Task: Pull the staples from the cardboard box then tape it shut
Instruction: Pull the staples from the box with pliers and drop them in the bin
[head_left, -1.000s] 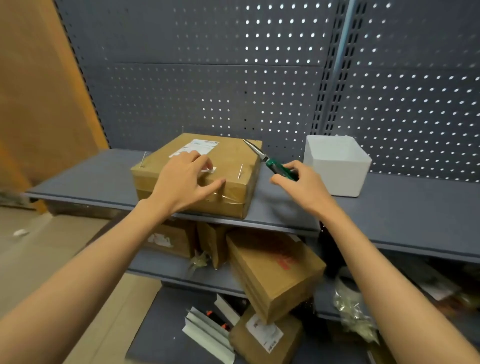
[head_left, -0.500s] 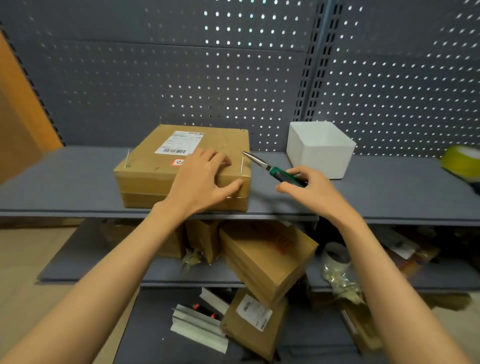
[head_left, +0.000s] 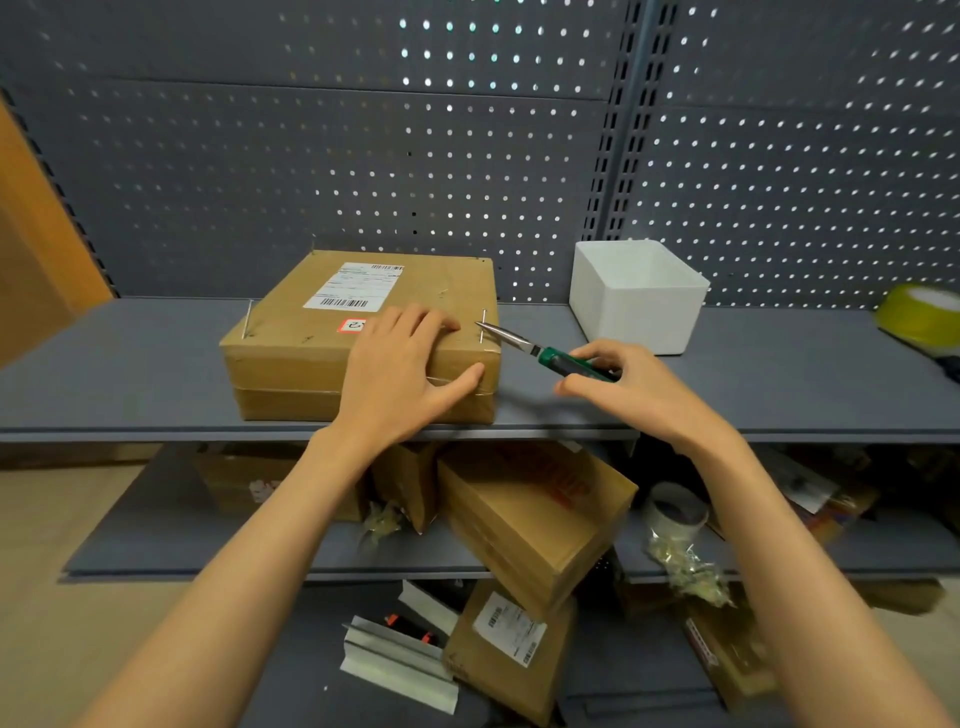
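Note:
A flat cardboard box (head_left: 311, 332) with a white shipping label lies on the grey shelf (head_left: 130, 374). Thin metal staples stick up at its corners, one at the near right (head_left: 483, 325) and one at the near left (head_left: 247, 321). My left hand (head_left: 402, 374) presses flat on the box's near right part, thumb down its front face. My right hand (head_left: 631, 387) grips green-handled needle-nose pliers (head_left: 540, 351), whose tips sit at the near right staple. A yellow tape roll (head_left: 919, 312) lies at the shelf's far right.
A white open bin (head_left: 636, 296) stands right of the box against the perforated back panel. Lower shelves hold several cardboard boxes (head_left: 530, 514), a clear tape roll (head_left: 675, 512), crumpled plastic and folded grey pieces. An orange-brown panel stands at the left.
The pliers' tips have moved left up to the staple at the box's near right corner. My left hand stays pressed on the box. The view has shifted rightward.

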